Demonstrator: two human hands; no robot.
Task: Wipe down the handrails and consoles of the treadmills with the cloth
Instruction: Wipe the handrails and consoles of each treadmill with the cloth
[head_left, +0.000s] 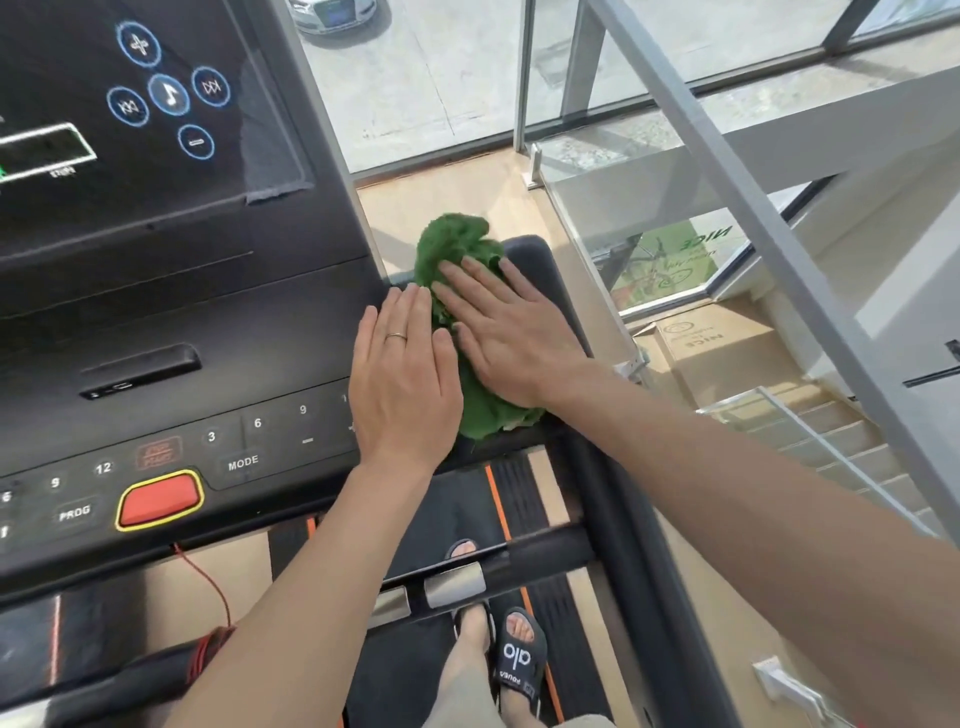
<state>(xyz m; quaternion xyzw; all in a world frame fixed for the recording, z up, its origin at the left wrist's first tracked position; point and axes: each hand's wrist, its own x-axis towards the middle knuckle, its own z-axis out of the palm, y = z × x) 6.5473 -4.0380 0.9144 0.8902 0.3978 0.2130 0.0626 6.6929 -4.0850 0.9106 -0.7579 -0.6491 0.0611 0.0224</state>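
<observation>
Console (171, 312): black treadmill panel filled the left of the view, with round blue media icons above and numbered speed keys below.
Stop button (160, 500): red, yellow-edged, sat on the console's lower lip; a red cord (208, 592) hung under it.
Left hand (402, 374): lay flat at the console's right edge, fingers straight and together, gripping nothing; a ring on one finger; its fingertips and thumb side touched the cloth.
Green cloth (457, 249): bunched on the right handrail (540, 265), beside the console.
Right hand (506, 332): pressed palm-down on the cloth, fingers spread and straight, not curled round it.
Crossbar (545, 558): black, with metal sensor plates, ran below both forearms.
Black slide sandal (517, 657): on a foot on the belt.
Glass railing (623, 208): stood right of the handrail, stairs (831, 441) beyond it.
</observation>
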